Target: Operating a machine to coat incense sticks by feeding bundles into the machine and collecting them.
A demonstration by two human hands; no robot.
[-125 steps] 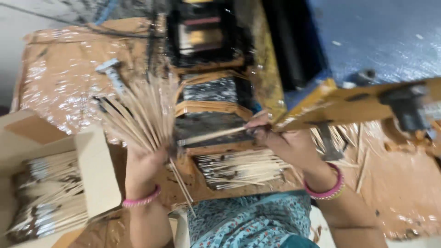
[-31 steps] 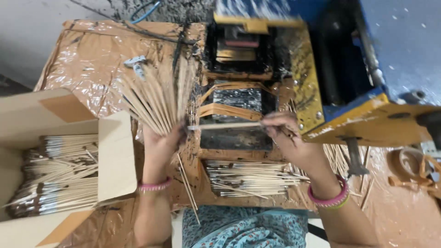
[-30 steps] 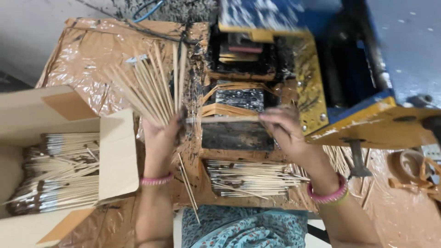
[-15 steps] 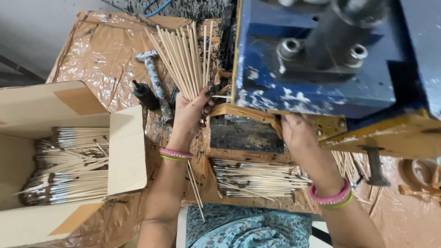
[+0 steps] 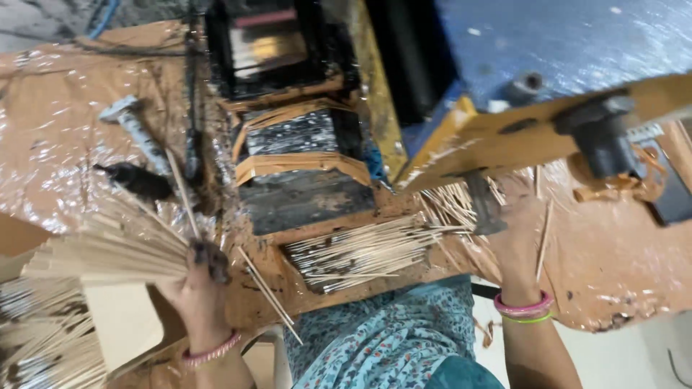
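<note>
The left hand point(image 5: 196, 277) has its dark-stained fingers point(image 5: 205, 258) curled tight round the base of a fanned bundle of thin sticks point(image 5: 108, 248), which spreads leftward over the left edge of the plastic-wrapped tabletop point(image 5: 58, 151), above an open cardboard box point(image 5: 43, 338) holding more sticks. The right hand point(image 5: 515, 252) lies near the right side of the tabletop, under the yellow lever point(image 5: 548, 122) of the blue machine point(image 5: 562, 43); whether its fingers are spread or gripping, I cannot tell (motion blur and the lever hide them). Between the hands, a heap of coated sticks point(image 5: 360, 252) rests at the near edge, below the black tray point(image 5: 303, 202). The step looks like readying a stick for feeding; the next move would call for separating one cleanly from the fan.
</note>
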